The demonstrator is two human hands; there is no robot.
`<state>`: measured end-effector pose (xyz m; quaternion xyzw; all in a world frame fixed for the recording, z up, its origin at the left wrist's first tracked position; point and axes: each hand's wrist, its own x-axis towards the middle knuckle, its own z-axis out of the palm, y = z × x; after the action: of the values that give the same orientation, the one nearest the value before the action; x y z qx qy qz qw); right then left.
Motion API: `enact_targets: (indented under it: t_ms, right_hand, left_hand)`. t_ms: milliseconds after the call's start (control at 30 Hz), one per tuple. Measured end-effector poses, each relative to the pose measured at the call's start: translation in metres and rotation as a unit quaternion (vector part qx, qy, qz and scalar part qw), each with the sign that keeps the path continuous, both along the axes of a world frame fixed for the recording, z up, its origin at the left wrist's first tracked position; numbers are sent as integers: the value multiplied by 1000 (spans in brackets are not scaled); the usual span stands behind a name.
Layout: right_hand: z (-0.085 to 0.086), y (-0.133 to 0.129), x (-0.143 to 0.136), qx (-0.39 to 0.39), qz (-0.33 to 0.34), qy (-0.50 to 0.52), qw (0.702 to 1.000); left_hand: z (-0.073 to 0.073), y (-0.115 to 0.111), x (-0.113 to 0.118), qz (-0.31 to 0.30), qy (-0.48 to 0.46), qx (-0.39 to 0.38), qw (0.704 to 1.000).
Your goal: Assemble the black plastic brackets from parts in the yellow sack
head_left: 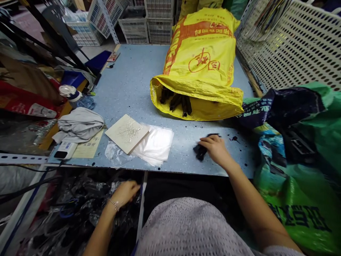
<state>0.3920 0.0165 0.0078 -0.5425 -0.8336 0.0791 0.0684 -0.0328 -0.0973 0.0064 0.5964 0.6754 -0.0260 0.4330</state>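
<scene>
My right hand (215,148) is on the blue tabletop, its fingers closed over some small black pieces (200,152). They are blurred, so their exact kind does not show. Below the table's front edge, my left hand (126,193) hangs over a heap of black items in clear plastic bags (80,213). Its fingers are curled together and I see nothing in them. Beyond my right hand lies a yellow woven sack (202,60), its mouth facing me, with several long black pieces (181,104) inside.
Left on the table (128,78) are a pale square board (126,133) with fine pins, clear plastic bags (157,144), a grey cloth (81,124), a white device (65,150) and a bottle (77,97). Green bags (298,213) and a perforated white panel (290,39) border the right.
</scene>
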Motion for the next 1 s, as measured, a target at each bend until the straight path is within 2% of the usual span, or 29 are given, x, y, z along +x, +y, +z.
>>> enact_targets:
  t_ms: [67,100,133,167,233,267,333,500,600,667,700,800,867,900,967,1000]
  right_hand:
    - [-3,-4,-22,13,36,42,998]
    - [-5,-7,-30,23,28,60,998]
    - [-7,-11,-35,34,-1,75,997]
    - [-10,-15,-38,41,-49,86,994]
    - [-15,-24,-38,22,-151,100,983]
    - [-17,-27,-36,-7,-180,107,978]
    - [-22,-30,-35,-74,-186,121,972]
    - [-25,-9,-46,-140,-145,178,963]
    - [-19,2,-57,-226,-130,324,910]
    - [-13,1,-63,-260,-83,397,876]
    - [-9,-2,-65,-257,-50,402,878]
    - [-2,-12,-72,-199,12,301,933]
    - [-3,-15,-77,-174,4,226,959]
    - [-5,-15,-80,-171,-6,214,962]
    - [-12,-11,-89,-200,-23,261,944]
    - [-16,-9,-94,-236,-37,318,918]
  left_hand:
    - [-2,39,34,-10,-66,138,988]
    - [-5,58,55,-6,-98,236,967]
    - [-9,77,75,6,-111,316,942]
    - [-14,93,93,13,-112,364,925]
    - [-25,118,116,18,-108,396,912]
    - [-30,127,119,20,-107,393,913]
    - [-37,138,113,44,-126,365,921]
    - [-38,143,80,108,-220,258,935]
    - [-39,139,78,116,-228,270,928]
    - [-40,137,80,79,-231,304,921]
    - [-41,137,79,55,-225,325,917]
    - [-38,139,75,-1,-167,381,909]
    - [-32,136,73,-40,-126,421,897]
    - [-29,132,74,-70,-117,442,887]
    - [-21,117,80,-143,-130,473,860]
    - [-17,108,85,-179,-146,478,848]
